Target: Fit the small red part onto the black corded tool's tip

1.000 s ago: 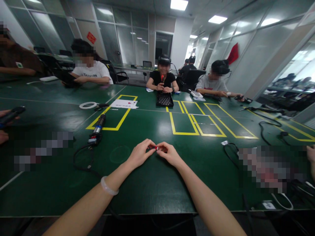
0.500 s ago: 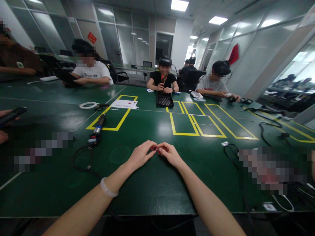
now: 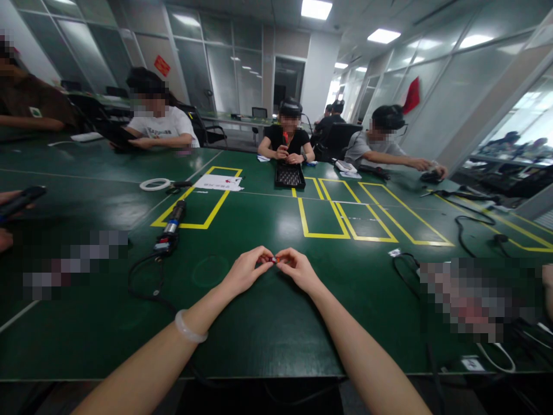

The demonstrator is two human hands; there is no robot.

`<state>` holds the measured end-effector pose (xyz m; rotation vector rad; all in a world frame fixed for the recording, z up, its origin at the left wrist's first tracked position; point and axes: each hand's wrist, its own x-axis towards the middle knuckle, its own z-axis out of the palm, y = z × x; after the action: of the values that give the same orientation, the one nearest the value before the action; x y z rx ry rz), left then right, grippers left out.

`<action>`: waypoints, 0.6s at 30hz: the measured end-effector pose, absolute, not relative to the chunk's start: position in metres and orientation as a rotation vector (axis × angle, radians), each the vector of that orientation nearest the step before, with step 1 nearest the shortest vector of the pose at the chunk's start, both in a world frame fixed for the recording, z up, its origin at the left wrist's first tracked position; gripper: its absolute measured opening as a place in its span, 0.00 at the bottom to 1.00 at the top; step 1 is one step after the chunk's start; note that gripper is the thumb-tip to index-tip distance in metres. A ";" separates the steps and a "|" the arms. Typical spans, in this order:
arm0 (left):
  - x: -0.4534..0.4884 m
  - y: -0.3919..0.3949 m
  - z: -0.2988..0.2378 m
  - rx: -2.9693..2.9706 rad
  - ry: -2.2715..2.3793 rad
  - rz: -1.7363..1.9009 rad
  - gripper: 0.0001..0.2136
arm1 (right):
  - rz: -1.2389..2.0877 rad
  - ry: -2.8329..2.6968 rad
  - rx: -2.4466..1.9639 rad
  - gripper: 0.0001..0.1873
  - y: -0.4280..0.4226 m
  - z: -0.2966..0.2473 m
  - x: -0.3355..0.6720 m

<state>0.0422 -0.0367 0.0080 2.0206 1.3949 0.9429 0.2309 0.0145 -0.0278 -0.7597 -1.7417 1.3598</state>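
Just above the green table (image 3: 276,340), my left hand (image 3: 247,270) and my right hand (image 3: 298,268) meet at the fingertips. Between them is a tiny part (image 3: 273,260) with red, silvery and orange bits, too small to name. Thumb and fingers of my left hand pinch its reddish side. The orange side sits in the pinch of my right hand. Much of the part is covered by the fingertips. A pale bracelet (image 3: 190,327) circles my left wrist.
An electric screwdriver (image 3: 173,225) with a black cord lies to the left. Yellow tape outlines (image 3: 325,235) mark the table. Across it, a co-worker sits behind a black tray (image 3: 289,175). Cables (image 3: 464,233) spread at the right, and a white cable coil (image 3: 154,185) lies far left.
My fingertips have drawn slightly apart, and more of the small part shows, with silvery and orange bits visible. The co-worker at the far right has reached farther right.
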 end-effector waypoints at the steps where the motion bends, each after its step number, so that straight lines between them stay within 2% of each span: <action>1: 0.043 -0.037 0.008 2.023 1.387 0.937 0.10 | 1.348 -1.751 -0.770 0.13 0.015 -0.027 0.231; 5: 0.042 -0.036 0.012 2.089 1.395 0.897 0.12 | 1.290 -1.777 -0.778 0.11 0.014 -0.025 0.231; 8: 0.026 -0.031 0.019 2.212 1.574 0.905 0.15 | 1.268 -1.778 -0.795 0.11 0.014 -0.026 0.232; 11: -0.013 -0.023 0.028 2.257 1.991 0.970 0.16 | 1.263 -1.799 -0.828 0.11 0.015 -0.027 0.233; 14: -0.067 -0.020 0.035 2.019 2.547 1.029 0.19 | 1.267 -1.814 -0.838 0.11 0.016 -0.028 0.233; 16: -0.102 -0.023 0.036 1.807 2.834 0.913 0.23 | 1.272 -1.816 -0.831 0.11 0.016 -0.029 0.233; 18: -0.130 -0.028 0.034 1.607 2.925 0.663 0.30 | 1.272 -1.823 -0.830 0.11 0.016 -0.029 0.233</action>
<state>-0.1301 -0.0276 0.0335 1.6075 2.9247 0.6630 0.2334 0.0165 -0.0290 -0.8305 -1.8228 1.2724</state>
